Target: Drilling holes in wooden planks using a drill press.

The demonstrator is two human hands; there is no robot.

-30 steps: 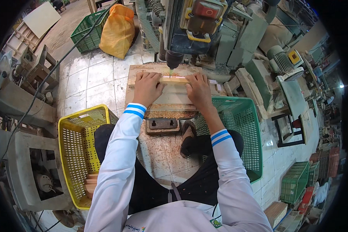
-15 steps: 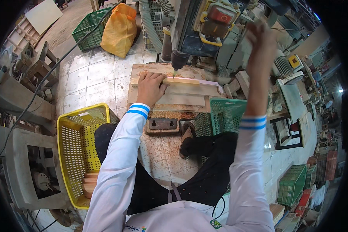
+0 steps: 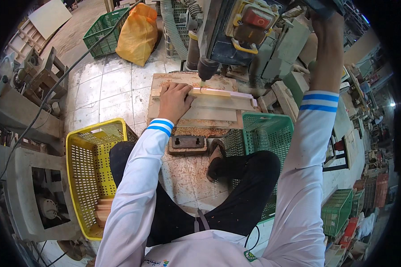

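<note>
My left hand is closed over the left end of a narrow wooden strip, fingers bent over its far side, pressing it on the wooden board of a drill press. Just right of my fingers, the drill bit points down at the strip from a dark chuck. My right hand is raised at the upper right, by a dark part of the machine that hides its fingers. Whether that hand grips anything cannot be seen.
A yellow crate with wooden pieces stands left of my legs. On the right, a green crate sits beside my knee. A switch box with a red button is on the machine. Wood chips litter the board's near edge.
My right hand has moved up and outward to the dark machine part. My right knee has shifted slightly right. The left hand stays on the strip.
</note>
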